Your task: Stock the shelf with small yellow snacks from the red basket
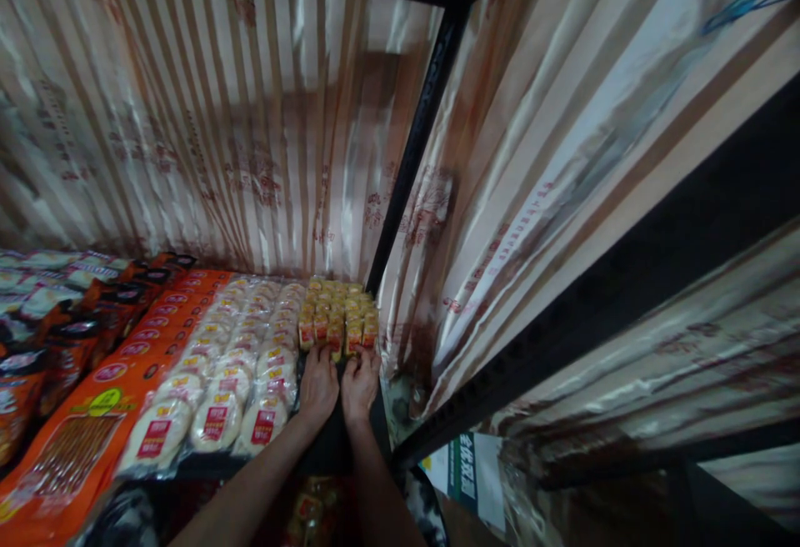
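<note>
Small, boxy, gold-yellow wrapped packets point(337, 313) with red front labels stand packed in close rows, forming a compact block on the black shelf point(331, 443), just beside round, white, clear-wrapped cakes point(216, 420); their print is blurred.

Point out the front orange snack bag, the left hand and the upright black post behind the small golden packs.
Orange bag point(111, 401): head view, its front.
Left hand point(320, 382): head view, back of it.
Black post point(409, 147): head view, mid-length.
</note>
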Demonstrator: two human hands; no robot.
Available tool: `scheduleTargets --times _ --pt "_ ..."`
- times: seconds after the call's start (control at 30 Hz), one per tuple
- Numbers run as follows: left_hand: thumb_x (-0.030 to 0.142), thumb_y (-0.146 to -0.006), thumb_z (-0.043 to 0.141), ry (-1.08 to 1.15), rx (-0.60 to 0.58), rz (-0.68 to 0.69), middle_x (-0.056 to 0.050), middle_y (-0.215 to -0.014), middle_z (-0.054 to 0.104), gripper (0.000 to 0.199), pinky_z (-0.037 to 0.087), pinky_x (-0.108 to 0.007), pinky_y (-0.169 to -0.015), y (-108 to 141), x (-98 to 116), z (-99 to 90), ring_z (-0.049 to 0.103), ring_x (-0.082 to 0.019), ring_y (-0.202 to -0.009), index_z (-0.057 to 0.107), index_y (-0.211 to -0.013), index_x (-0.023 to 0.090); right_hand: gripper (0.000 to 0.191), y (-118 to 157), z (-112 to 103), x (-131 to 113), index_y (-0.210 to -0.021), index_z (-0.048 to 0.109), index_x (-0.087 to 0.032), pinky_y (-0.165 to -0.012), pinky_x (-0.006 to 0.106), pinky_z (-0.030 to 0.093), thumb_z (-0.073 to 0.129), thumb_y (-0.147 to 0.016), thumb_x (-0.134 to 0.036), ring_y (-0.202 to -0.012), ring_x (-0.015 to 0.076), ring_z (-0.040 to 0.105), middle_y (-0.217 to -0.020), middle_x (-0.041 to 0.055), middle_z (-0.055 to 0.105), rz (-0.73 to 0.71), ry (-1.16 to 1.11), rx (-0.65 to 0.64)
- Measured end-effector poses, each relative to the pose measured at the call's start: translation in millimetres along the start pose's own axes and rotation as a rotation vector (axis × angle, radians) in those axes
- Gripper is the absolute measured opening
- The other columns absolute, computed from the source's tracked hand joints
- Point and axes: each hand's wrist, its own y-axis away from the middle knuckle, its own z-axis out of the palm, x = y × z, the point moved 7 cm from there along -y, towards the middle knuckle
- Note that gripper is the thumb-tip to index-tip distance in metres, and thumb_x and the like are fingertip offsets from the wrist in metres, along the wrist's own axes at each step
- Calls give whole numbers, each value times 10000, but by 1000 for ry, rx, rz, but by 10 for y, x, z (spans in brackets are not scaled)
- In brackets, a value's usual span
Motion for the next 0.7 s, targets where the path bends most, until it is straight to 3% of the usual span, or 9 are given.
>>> scheduleTargets --times 0.2,0.4,0.7 --pt "71 -798 366 50 25 7 -141 -1165 535 355 430 -408 -979 1 -42 111 502 -232 -1125 544 -1102 110 291 4 68 35 -960 597 -127 -811 340 443 360 -802 -188 -884 210 566 -919 117 600 -11 -16 -60" --pt "87 -802 368 111 83 7 -159 -1139 515 347 439 -421 -966 53 -86 98 511 -236 -1100 522 -1113 91 251 14 85 44 -896 609 -152 -771 310 464 382 -800 -202 -828 188 580 -878 86 602 10 -55 -85" --pt "115 -791 409 157 134 -38 -121 -1014 529 249 488 -408 -882 30 -114 108 556 -233 -976 574 -977 119 291 -6 86 -21 -916 651 -155 -778 293 463 385 -817 -222 -823 179 599 -899 84 649 15 -72 -164"
